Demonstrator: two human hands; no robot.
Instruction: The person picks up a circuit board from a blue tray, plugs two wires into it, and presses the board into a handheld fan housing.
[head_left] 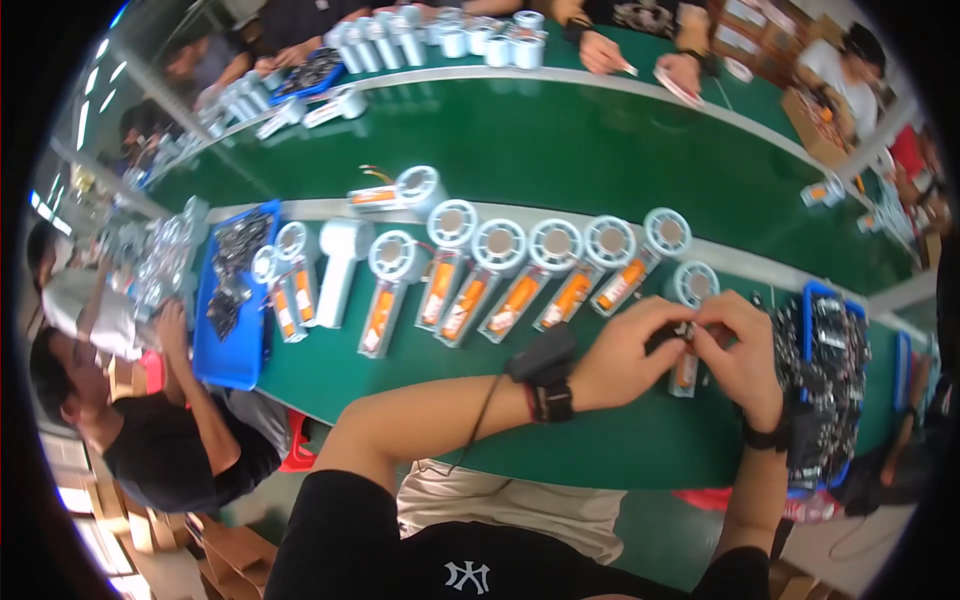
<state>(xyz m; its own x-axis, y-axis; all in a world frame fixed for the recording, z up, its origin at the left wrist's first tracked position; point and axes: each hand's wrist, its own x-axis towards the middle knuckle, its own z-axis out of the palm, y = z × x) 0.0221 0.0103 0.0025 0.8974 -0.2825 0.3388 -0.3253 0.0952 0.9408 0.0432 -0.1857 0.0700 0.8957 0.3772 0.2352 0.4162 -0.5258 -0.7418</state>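
Observation:
My left hand (625, 352) and my right hand (742, 352) meet at the right part of the bench, fingers pinched together. What sits between the fingertips is small and partly hidden; I cannot make out its kind. Directly below and behind them lies a pale round-headed unit (696, 283), its open handle holding an orange battery pack (684, 374). Several similar units, such as one unit with a round head (555, 243), lie in a slanted row left of my hands. Beside the row is a unit with a closed white handle (338, 280).
A blue tray (262, 335) with dark bagged parts stands at left, and a blue bin (857, 400) of black parts at right. A green conveyor belt (560, 130) runs beyond the bench (440, 385). Co-workers sit at left and across; more white units (380, 42) stand there.

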